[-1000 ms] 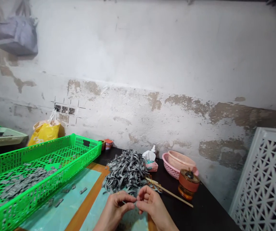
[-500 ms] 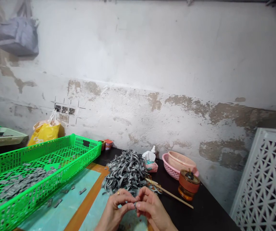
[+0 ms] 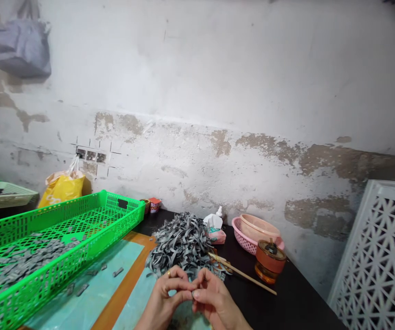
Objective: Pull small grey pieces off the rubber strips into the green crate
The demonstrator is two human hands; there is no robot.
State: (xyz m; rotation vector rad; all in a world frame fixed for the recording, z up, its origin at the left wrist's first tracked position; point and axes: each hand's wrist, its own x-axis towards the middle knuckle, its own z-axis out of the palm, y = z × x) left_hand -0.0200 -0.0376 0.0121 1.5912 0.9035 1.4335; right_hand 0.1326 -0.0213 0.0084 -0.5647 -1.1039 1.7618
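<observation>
My left hand (image 3: 168, 298), with a ring on one finger, and my right hand (image 3: 218, 300) meet at the bottom centre, thumbs and fingertips pinched together. Whatever lies between the fingertips is too small and too covered to make out. Just beyond them rises a heap of grey strips (image 3: 183, 243). A few short grey pieces (image 3: 118, 272) lie on the blue-green sheet (image 3: 128, 256) to the left. Many similar grey pieces (image 3: 35, 259) are spread in the long green basket (image 3: 94, 247).
Right of the heap are a wooden stick (image 3: 248, 276), a tissue pack (image 3: 217, 236), a white bottle (image 3: 219, 213), pink baskets (image 3: 245, 238) and an amber jar (image 3: 269, 263). A yellow bag (image 3: 63, 188) stands behind the green basket. A white lattice panel (image 3: 376, 256) is at far right.
Both hands remain together, with the fingers slightly shifted. The small grey bit visible between the fingertips before is now mostly hidden. The view has moved slightly.
</observation>
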